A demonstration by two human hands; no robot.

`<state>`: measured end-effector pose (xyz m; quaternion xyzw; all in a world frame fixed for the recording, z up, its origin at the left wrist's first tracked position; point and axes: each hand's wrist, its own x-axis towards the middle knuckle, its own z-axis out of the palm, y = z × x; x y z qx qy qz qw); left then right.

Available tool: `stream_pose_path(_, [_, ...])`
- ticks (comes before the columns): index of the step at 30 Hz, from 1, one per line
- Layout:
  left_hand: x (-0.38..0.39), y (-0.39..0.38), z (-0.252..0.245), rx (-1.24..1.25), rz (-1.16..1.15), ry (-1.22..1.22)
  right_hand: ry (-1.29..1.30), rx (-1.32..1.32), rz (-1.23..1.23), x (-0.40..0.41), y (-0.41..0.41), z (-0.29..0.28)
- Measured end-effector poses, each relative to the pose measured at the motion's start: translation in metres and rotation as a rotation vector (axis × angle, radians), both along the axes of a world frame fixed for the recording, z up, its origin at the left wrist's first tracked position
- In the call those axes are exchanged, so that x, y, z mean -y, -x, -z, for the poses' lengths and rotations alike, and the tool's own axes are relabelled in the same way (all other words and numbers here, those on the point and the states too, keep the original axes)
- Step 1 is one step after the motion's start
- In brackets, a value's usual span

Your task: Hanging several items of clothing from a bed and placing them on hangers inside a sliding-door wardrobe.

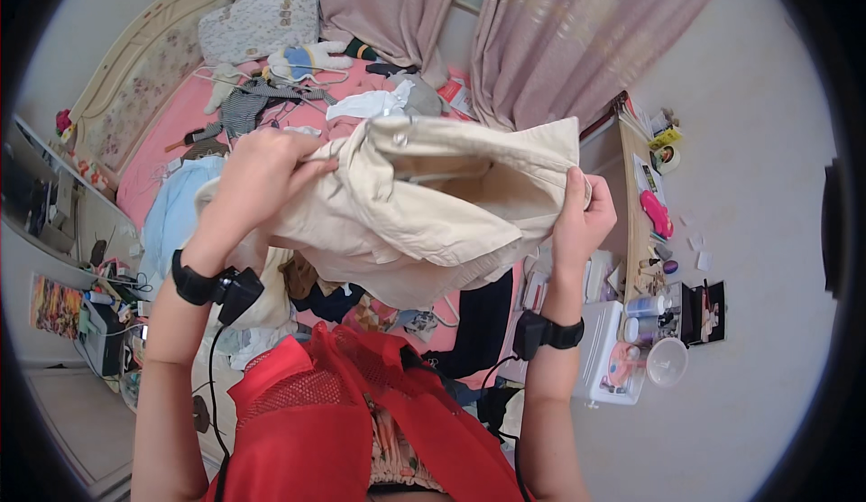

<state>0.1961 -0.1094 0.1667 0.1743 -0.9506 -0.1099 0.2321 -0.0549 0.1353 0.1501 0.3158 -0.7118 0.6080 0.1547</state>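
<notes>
A cream cloth garment with a collar and a button [406, 224] hangs in the air between my two hands, above the bed. My left hand [260, 174] pinches its left part near the collar, fingers closed on the cloth. My right hand [585, 218] grips its right edge, with the thumb on the near side. The cloth gapes between them and shows its inner side. Its lower part droops in folds. Black bands with small devices and cables sit on both wrists.
Clothes and hangers cover much of the pink bed [145, 180], with a striped garment [247, 109], a light blue garment [179, 197] and dark trousers [484, 319]. A pillow [264, 21] lies by the headboard. At right stand a wooden shelf [630, 224] and a white plastic container [599, 360].
</notes>
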Motion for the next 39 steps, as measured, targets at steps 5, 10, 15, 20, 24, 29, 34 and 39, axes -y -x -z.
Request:
stream_pose_path(5, [-0.005, 0.014, 0.016, -0.175, 0.026, -0.23, -0.212, -0.238, -0.291, 0.017, -0.065, -0.007])
stream_pose_path(10, [-0.018, 0.023, 0.009, -0.179, 0.109, -0.354, -0.387, -0.116, -0.548, 0.026, -0.071, 0.024])
stream_pose_path(15, [-0.03, 0.026, 0.013, -0.17, 0.153, -0.231, -0.194, 0.222, -0.672, 0.021, -0.076, 0.035])
stream_pose_path(20, [-0.03, 0.027, 0.022, -0.157, 0.222, -0.168, -0.128, 0.382, -0.786, 0.014, -0.073, 0.027])
stream_pose_path(24, [-0.018, 0.016, 0.022, -0.166, 0.165, -0.239, -0.226, 0.066, -0.693, 0.002, -0.046, 0.009])
stream_pose_path(29, [-0.019, 0.007, 0.012, -0.174, 0.207, -0.213, -0.139, 0.445, -0.568, -0.011, -0.03, -0.009])
stream_pose_path(34, [-0.018, 0.005, 0.02, -0.213, 0.284, -0.08, -0.595, 0.15, -0.276, 0.009, -0.056, -0.012])
stream_pose_path(39, [-0.018, 0.003, 0.025, -0.152, 0.253, -0.056, -0.633, -0.417, -0.249, 0.015, -0.061, -0.015])
